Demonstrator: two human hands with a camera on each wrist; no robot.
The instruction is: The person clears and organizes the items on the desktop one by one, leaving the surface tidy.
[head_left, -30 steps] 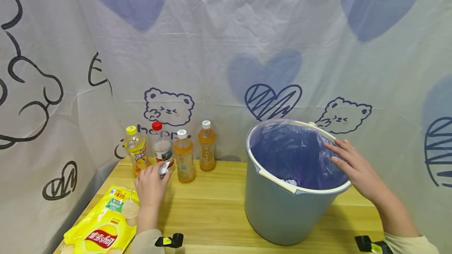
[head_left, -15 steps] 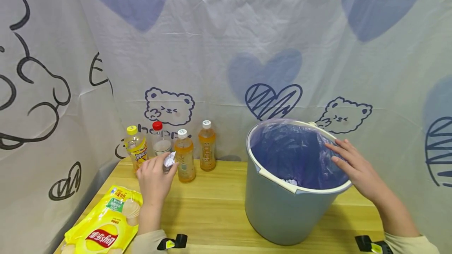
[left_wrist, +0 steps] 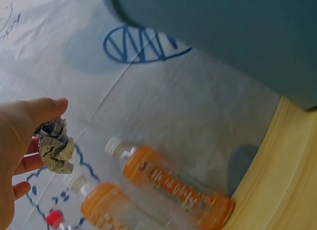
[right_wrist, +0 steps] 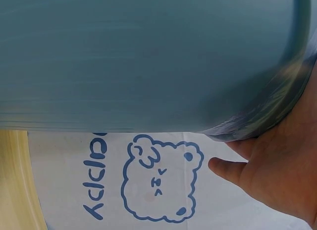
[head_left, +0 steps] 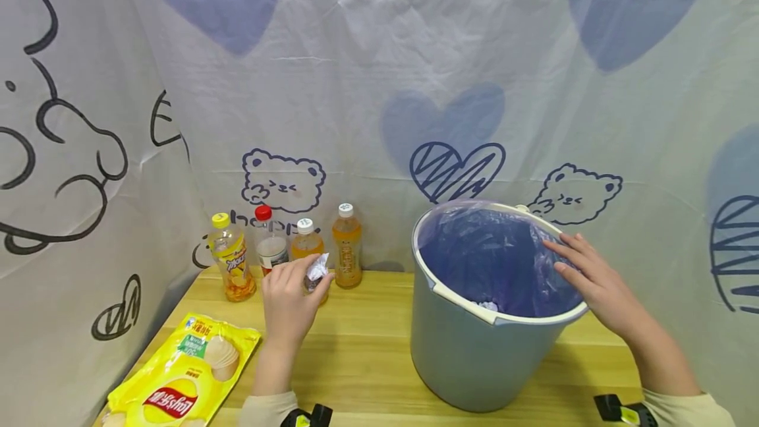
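My left hand [head_left: 292, 298] pinches a crumpled ball of paper [left_wrist: 56, 148] between thumb and fingers, above the table and in front of the bottles. In the left wrist view the paper looks whitish with dark print. To the right stands a grey-blue trash bin [head_left: 468, 361] with a cream rim, lined with a purple plastic bag [head_left: 492, 256]. Some crumpled white paper [head_left: 487, 306] shows inside it, partly hidden by the near rim. My right hand [head_left: 605, 292] rests on the bin's right rim, its fingers stretched over the edge.
Behind the left hand stand a yellow-capped bottle [head_left: 234, 262], a red-capped bottle [head_left: 271, 246] and two white-capped orange bottles, one of them [head_left: 347, 249] farther back. A yellow Lay's chip bag [head_left: 184, 374] lies at the table's left. A printed cloth [head_left: 367, 117] hangs behind.
My left hand has moved right with the paper ball, from the red-capped bottle to in front of the nearer white-capped bottle. The right hand and the bin stay put.
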